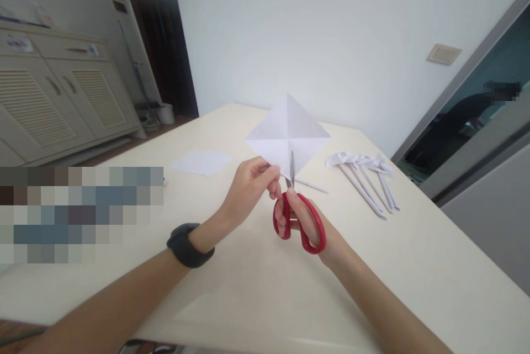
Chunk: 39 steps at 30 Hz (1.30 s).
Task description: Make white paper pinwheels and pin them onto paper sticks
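Observation:
My left hand (259, 177) pinches the lower left edge of a square white sheet of paper (285, 119), held up with one corner pointing at me. Creases cross the sheet from corner to corner. Red-handled scissors (312, 221) are in my right hand (304, 216), with thumb and fingers through the loops. Their blades point away from me at the sheet's near corner, one lying over the paper. Behind the hands, a thin white paper stick (312, 185) rests on the table, partly hidden.
Several paper pinwheels on rolled sticks (364, 177) lie at the right of the white table (232, 288). White paper pieces (202, 162) lie left of the hands. A wall stands behind the table, a cabinet (62, 83) at far left. A blurred patch hides the left side.

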Tool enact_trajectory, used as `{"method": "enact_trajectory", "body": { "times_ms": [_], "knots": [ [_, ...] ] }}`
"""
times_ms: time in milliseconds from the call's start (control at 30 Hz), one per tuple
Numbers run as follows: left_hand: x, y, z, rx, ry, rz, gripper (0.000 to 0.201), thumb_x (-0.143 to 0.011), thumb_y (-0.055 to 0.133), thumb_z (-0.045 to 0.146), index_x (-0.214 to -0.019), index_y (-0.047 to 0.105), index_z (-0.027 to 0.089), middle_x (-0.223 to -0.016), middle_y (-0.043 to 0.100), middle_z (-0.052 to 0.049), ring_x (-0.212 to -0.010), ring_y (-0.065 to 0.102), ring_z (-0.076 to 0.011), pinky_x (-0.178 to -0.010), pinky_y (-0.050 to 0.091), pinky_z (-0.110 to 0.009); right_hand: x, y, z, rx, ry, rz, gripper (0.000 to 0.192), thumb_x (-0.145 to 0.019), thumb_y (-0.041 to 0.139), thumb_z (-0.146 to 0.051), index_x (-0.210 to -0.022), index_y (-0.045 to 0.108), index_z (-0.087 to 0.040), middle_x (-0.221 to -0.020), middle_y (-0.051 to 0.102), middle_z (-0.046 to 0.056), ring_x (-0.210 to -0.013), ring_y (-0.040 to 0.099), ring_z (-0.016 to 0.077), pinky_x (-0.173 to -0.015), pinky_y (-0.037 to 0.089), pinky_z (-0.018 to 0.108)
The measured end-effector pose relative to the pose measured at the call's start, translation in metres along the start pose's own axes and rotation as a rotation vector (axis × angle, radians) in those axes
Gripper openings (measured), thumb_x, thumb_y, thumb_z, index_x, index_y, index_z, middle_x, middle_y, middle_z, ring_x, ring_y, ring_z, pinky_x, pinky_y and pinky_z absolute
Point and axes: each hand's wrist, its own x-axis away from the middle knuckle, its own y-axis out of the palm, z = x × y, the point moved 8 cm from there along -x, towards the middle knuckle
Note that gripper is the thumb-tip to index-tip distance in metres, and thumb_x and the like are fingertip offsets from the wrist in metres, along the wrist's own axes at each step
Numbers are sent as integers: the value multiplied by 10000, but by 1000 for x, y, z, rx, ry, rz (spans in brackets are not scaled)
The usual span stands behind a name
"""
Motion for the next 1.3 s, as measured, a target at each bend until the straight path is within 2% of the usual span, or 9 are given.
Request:
{"method": "enact_trajectory", "body": {
  "times_ms": [300, 500, 767, 1067, 1300],
  "knots": [
    [-1, 1, -2, 5, -20, -6, 246, -812, 468, 225, -574, 467, 160, -481, 540, 11, -459, 514, -112, -507, 413, -241, 0, 3, 1, -39, -18, -16, 505, -850, 343, -592, -596, 452, -169, -486, 460, -16, -452, 434, 97, -527, 377, 254],
    [0, 5, -4, 0, -21, -46, 278, -822, 457, 221, -551, 450, 162, -466, 517, 23, -447, 513, -106, -494, 405, -236, -4, 3, 1, -172, -62, -22, 435, -845, 378, -576, -718, 500, -178, -644, 476, -10, -525, 461, 100, -535, 371, 254],
    [1, 6, -3, -12, -16, -53, 281, -824, 441, 206, -548, 459, 156, -464, 513, 24, -441, 506, -98, -488, 397, -227, -5, -1, 7, -89, -63, -11, 472, -846, 350, -593, -750, 530, -167, -633, 476, -1, -533, 475, 110, -561, 393, 269],
    [1, 6, -1, -24, -17, -45, 286, -816, 443, 200, -533, 453, 160, -483, 533, 11, -461, 511, -104, -507, 412, -230, -2, -1, 4, -27, -77, 25, 500, -847, 342, -596, -670, 520, -164, -556, 460, -10, -479, 461, 107, -538, 390, 271],
    [1, 11, -4, 6, -40, -96, 299, -817, 431, 191, -519, 442, 165, -440, 521, 14, -429, 506, -107, -495, 398, -237, -3, -1, -1, -132, -108, -2, 429, -844, 380, -569, -720, 516, -181, -642, 446, -4, -532, 450, 119, -541, 372, 278]
  ]
}}
